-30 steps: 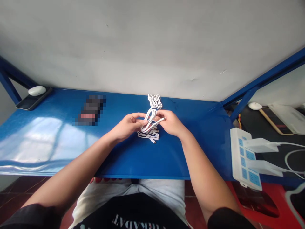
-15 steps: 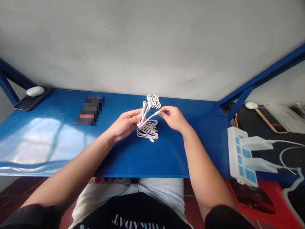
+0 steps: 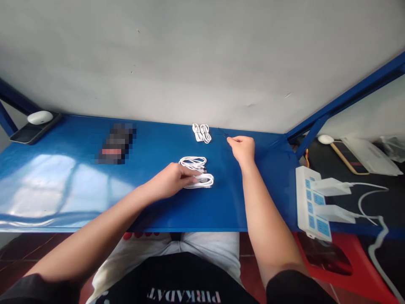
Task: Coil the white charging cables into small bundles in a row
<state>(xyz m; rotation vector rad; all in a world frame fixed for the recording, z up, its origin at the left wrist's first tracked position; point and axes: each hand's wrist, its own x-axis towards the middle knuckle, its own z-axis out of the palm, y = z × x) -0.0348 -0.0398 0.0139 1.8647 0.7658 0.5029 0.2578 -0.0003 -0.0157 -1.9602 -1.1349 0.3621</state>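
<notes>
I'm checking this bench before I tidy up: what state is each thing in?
Left hand: resting on the near cables.
Near white cables: coiled, lying flat on the table.
Far white cables: two tight coils, side by side.
Right hand: fingers pinched, nothing visible held.
Power strip: two white chargers plugged in.

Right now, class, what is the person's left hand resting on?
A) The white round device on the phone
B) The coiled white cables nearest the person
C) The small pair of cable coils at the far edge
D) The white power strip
B: the left hand lies on the coiled white cables, its fingers over the nearer coil, on the blue table top.
</notes>
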